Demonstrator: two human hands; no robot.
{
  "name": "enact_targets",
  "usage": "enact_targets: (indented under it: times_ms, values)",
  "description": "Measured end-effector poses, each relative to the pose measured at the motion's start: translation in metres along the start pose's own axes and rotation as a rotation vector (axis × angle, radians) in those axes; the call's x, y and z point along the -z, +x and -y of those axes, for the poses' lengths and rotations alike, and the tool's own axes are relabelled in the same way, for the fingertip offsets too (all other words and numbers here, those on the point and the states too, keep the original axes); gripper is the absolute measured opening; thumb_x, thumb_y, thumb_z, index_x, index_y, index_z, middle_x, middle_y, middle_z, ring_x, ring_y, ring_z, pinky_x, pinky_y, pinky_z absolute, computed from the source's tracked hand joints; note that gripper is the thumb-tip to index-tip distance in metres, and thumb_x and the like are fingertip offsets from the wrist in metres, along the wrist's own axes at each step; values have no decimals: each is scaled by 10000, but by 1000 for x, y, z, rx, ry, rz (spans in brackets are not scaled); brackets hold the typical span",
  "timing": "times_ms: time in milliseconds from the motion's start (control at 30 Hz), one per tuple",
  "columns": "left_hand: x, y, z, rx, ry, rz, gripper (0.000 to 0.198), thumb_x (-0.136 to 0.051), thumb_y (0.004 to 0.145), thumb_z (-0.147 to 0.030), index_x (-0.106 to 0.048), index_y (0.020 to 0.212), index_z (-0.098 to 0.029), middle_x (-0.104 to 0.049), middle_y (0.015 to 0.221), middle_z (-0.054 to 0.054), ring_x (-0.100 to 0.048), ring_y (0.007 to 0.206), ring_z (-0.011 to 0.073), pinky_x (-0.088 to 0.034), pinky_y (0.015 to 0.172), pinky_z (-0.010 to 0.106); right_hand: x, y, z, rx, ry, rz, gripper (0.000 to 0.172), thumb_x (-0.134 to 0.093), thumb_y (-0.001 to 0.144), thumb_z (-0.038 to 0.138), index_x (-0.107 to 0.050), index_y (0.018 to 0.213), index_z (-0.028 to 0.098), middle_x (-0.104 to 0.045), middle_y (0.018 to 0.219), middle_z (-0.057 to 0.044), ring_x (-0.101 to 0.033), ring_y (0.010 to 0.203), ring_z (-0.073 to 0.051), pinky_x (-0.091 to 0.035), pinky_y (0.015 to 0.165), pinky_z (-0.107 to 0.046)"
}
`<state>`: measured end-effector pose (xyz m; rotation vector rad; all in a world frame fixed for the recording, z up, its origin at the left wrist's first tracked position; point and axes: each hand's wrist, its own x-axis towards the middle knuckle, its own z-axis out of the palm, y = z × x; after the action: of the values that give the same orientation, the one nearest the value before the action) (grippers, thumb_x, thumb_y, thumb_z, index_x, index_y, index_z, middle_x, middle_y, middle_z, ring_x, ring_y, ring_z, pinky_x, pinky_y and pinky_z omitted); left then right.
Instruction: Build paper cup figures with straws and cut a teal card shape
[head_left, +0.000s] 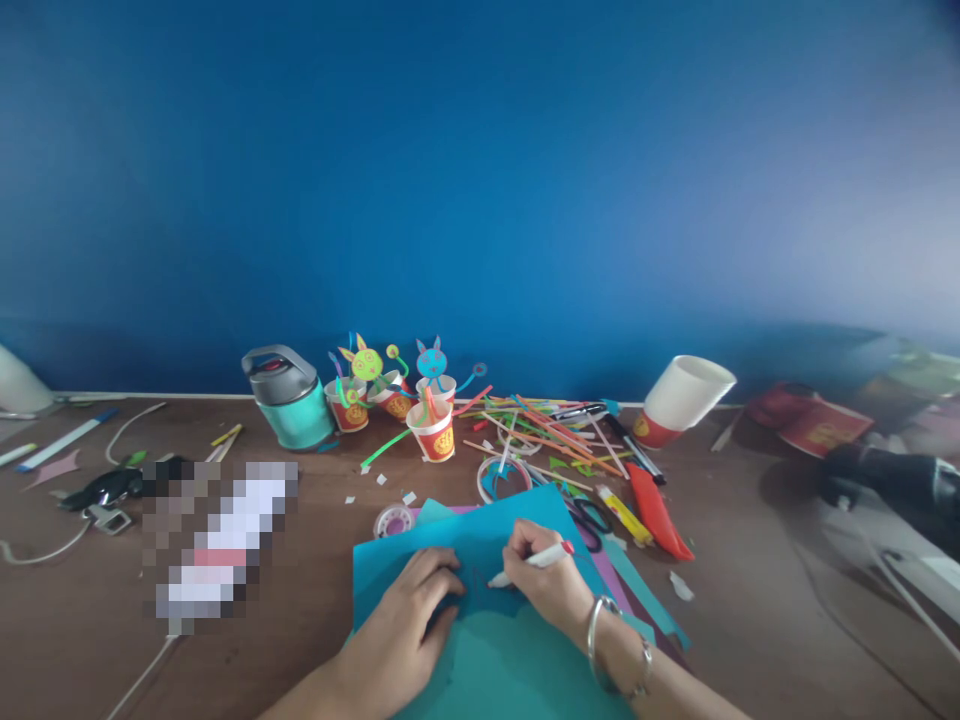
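In my right hand (546,572) is a white marker (551,556) with a red end, its tip down at the blue paper (480,528). A faint drawn line shows on the paper left of the tip. My left hand (409,620) lies on the same sheet with its fingers stretched out and slightly bent. A teal sheet (517,665) is in front, below my hands. Purple paper and a teal strip (649,592) stick out at the right. Dark-handled scissors (592,517) lie just past the sheet's right edge.
Paper cups (433,435) with pipe cleaners and animal faces stand behind, beside a teal flask (292,400). Many pipe cleaners (547,430), a tape roll (394,521), a yellow glue stick (624,515) and a red pouch (656,510) lie around. A stack of cups (686,395) stands right.
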<state>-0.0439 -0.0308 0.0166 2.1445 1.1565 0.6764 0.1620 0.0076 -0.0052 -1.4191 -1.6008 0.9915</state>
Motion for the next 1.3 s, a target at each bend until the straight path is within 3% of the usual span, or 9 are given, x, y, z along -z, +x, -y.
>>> enact_targets:
  times_ms: [600,833,1033,1300]
  values:
    - [0,0,-1,-7,17,-10,233,-501,856,-59,-595,968,-240,-595,1164,45,-564,1138,203,-477,994,340,1,-2,0,-22,-19,79,216,-470,603,224,-287,488,227,-340,467,55,-312,444,-79,-238,420,-191]
    - [-1,-2,2,-18,20,-19,236,-499,856,-63,-593,975,-245,-593,1163,41,-565,1133,199,-486,981,328,9,1,2,-173,176,54,159,-464,593,289,-340,509,237,-365,423,72,-405,386,-97,-315,389,-200]
    - [0,0,1,-7,25,-4,230,-505,856,-64,-593,969,-244,-595,1154,34,-565,1133,194,-478,986,313,12,1,1,-79,69,103,181,-458,574,248,-305,480,233,-328,427,71,-331,394,-73,-216,384,-186]
    - [0,1,0,1,8,6,229,-493,866,-61,-588,969,-243,-584,1153,37,-554,1141,190,-468,993,315,11,2,2,-83,74,124,176,-462,575,231,-310,486,230,-327,427,75,-345,390,-75,-235,378,-183]
